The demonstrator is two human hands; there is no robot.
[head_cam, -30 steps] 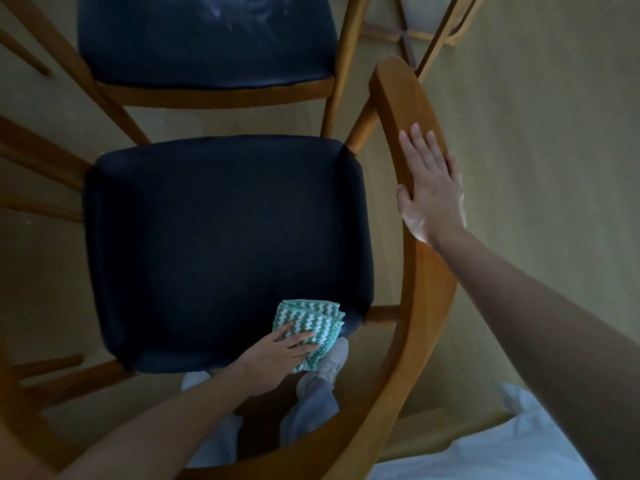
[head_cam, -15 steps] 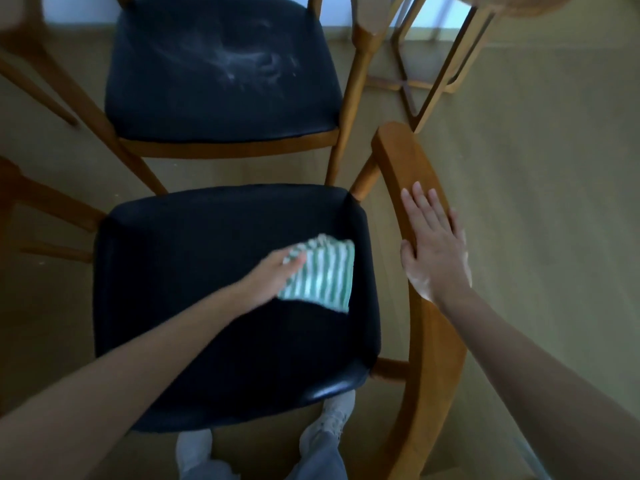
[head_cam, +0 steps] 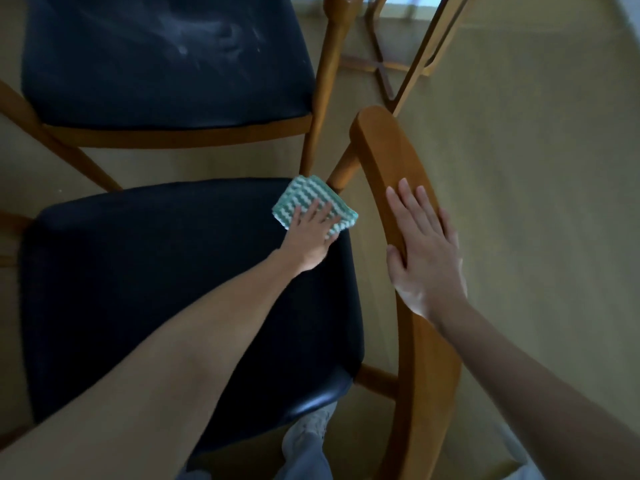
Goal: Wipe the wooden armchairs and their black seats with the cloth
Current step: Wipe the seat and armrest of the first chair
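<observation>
We pressed our left hand [head_cam: 311, 233], fingers spread flat, on the cloth [head_cam: 308, 199] at the near seat's [head_cam: 138, 289] far right corner. Our right hand [head_cam: 424, 251] lay open on the armrest [head_cam: 391, 150].

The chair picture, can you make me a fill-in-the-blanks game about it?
1. The left hand presses a green and white ____ onto the near black seat.
2. The right hand lies flat on the chair's wooden ____.
3. The far seat shows pale, dusty ____.
4. The cloth sits at the seat's far ____ corner.

Missing words: cloth; armrest; smears; right
</observation>
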